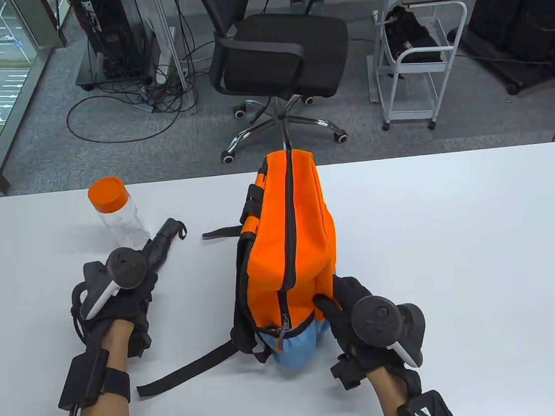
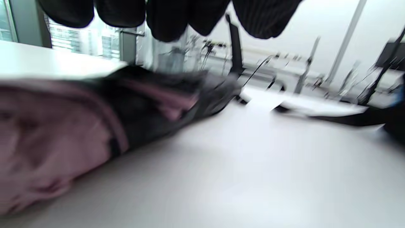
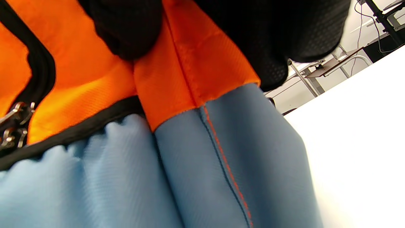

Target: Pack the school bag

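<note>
An orange school bag (image 1: 286, 237) with a blue side pocket (image 1: 298, 348) stands on the white table (image 1: 462, 247), its black zipper (image 1: 288, 216) running along the top. My right hand (image 1: 335, 294) pinches the orange fabric at the bag's near corner; the right wrist view shows the fingers (image 3: 126, 28) pressed on the orange cloth (image 3: 196, 63) above the blue pocket (image 3: 221, 158). My left hand (image 1: 141, 283) hovers over a folded black umbrella (image 1: 165, 236), fingers (image 2: 186, 15) spread above it (image 2: 152, 101). A clear bottle (image 1: 117, 211) with an orange lid stands just beyond.
Black bag straps (image 1: 185, 368) trail on the table toward me and to the left (image 1: 220, 233). Beyond the table's far edge stand an office chair (image 1: 275, 53) and a white cart (image 1: 416, 62).
</note>
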The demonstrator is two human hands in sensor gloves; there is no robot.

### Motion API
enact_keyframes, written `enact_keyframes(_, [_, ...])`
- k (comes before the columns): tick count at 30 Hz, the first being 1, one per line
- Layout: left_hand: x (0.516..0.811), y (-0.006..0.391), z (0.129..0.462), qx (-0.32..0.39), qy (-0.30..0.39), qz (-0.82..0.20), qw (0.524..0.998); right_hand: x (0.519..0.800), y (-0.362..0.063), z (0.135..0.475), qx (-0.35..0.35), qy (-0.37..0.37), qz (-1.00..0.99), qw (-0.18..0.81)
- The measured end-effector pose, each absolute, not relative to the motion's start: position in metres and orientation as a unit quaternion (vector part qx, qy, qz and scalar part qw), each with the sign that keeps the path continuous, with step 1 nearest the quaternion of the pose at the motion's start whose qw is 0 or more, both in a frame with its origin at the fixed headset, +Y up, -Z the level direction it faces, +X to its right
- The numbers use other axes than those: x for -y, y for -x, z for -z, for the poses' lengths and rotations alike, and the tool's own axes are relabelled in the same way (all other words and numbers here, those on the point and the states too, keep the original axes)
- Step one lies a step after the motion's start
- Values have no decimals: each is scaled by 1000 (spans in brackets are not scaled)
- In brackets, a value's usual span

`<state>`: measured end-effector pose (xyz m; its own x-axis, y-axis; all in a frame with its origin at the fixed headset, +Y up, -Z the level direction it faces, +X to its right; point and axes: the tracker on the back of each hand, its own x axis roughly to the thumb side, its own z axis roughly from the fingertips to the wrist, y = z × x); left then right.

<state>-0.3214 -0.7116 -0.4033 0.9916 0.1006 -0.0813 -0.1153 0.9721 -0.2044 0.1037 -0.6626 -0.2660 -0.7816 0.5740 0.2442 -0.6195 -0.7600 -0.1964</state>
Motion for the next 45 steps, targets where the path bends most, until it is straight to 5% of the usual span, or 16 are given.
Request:
enact_keyframes(4, [735,326,417,-47,162,-3,986,662,-105,267,128,-77,-935,321])
enact_keyframes(8, [741,320,421,-64,135,-3,989,662,-104,268,124,-77,-936,319])
enact_keyframes(14, [738,283,432,-114,254,40,960,662,-102,268,119,-80,-938,316])
enact_keyframes(19, [743,271,427,-132,204,28,970,662,-102,268,116,-79,-939,314])
enact_keyframes(21, [733,266,421,-100,177,67,977,661,-101,269,113,-79,-942,308])
enact_keyframes(26, [684,267,367,-31,39,-106,993,662,-98,269,113,-83,-942,305])
enact_keyframes(31, [601,272,298,116,-97,-346,926,660,-96,268,111,-69,-944,302])
enact_keyframes(37, [515,235,218,271,-209,-244,907,658,-94,269,96,-63,-946,302])
enact_keyframes(40, [509,201,207,349,-148,-316,870,657,-94,269,96,-65,-947,299])
enact_keyframes(45, [537,159,229,333,-117,-362,863,657,-95,268,107,-74,-946,296])
